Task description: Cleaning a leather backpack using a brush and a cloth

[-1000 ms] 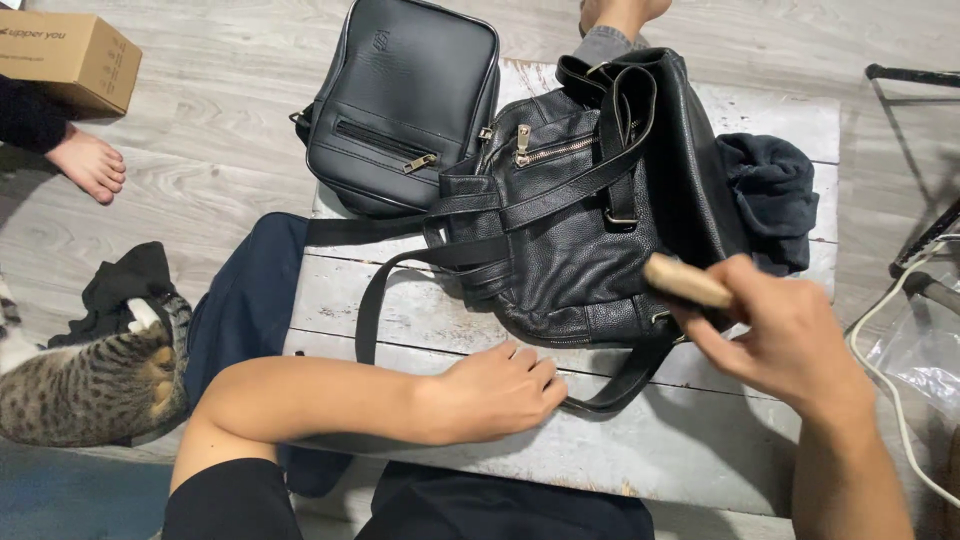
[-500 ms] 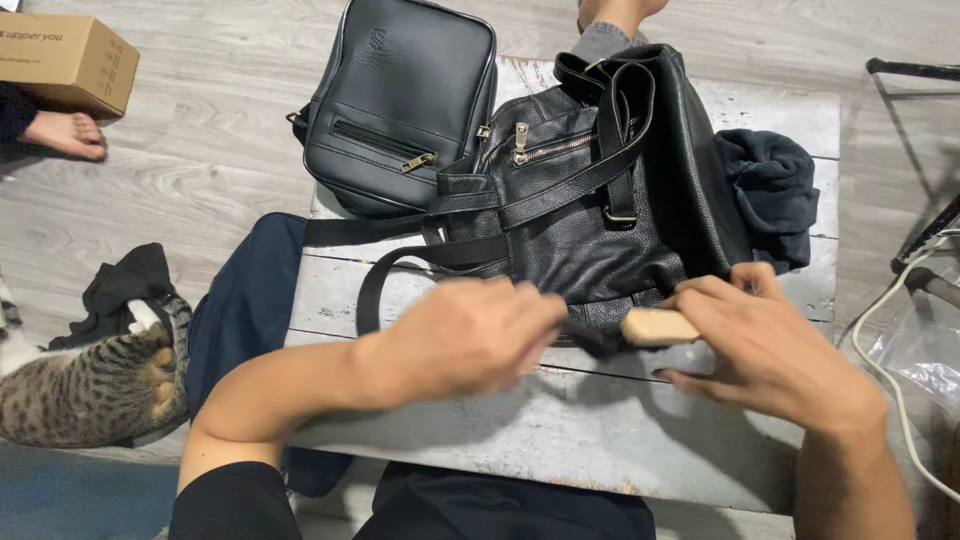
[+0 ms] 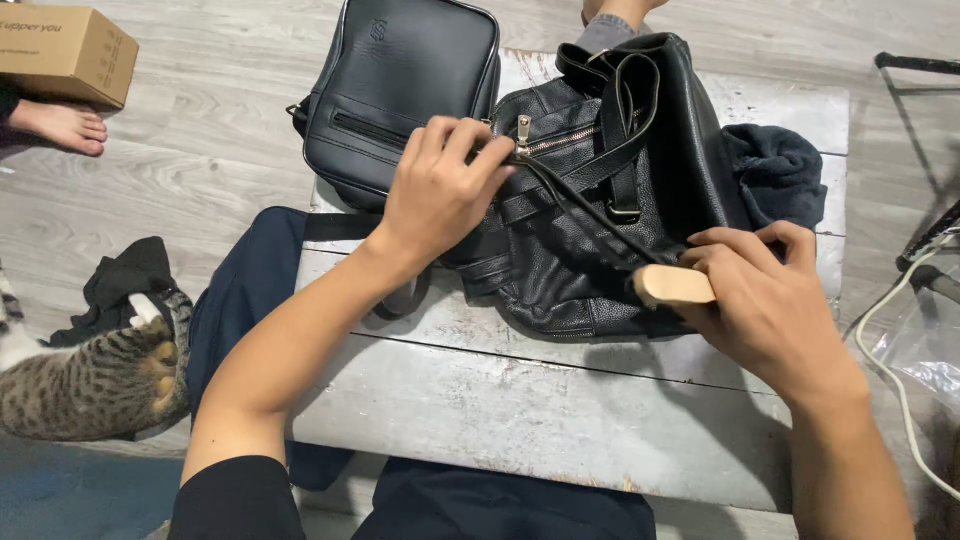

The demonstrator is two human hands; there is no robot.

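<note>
a: left hand [image 3: 437,190] is up on the black leather backpack [image 3: 600,215], its grip pinched shut on a black strap [image 3: 590,212] near the brass zip; the strap runs taut down toward the right side.

b: and the right hand [image 3: 765,305] has its grip wrapped round a pale wooden brush [image 3: 675,286], head pressed to the backpack's lower edge; bristles hidden.

a: the backpack lies flat on the whitewashed worktop [image 3: 520,400]; a smaller black bag [image 3: 400,90] touches it at upper left; a dark cloth [image 3: 775,180] sits bunched at its right.

b: on the floor, a tabby cat [image 3: 90,385] at left; a cardboard box [image 3: 60,50] and someone's bare foot [image 3: 60,125] beyond.
</note>
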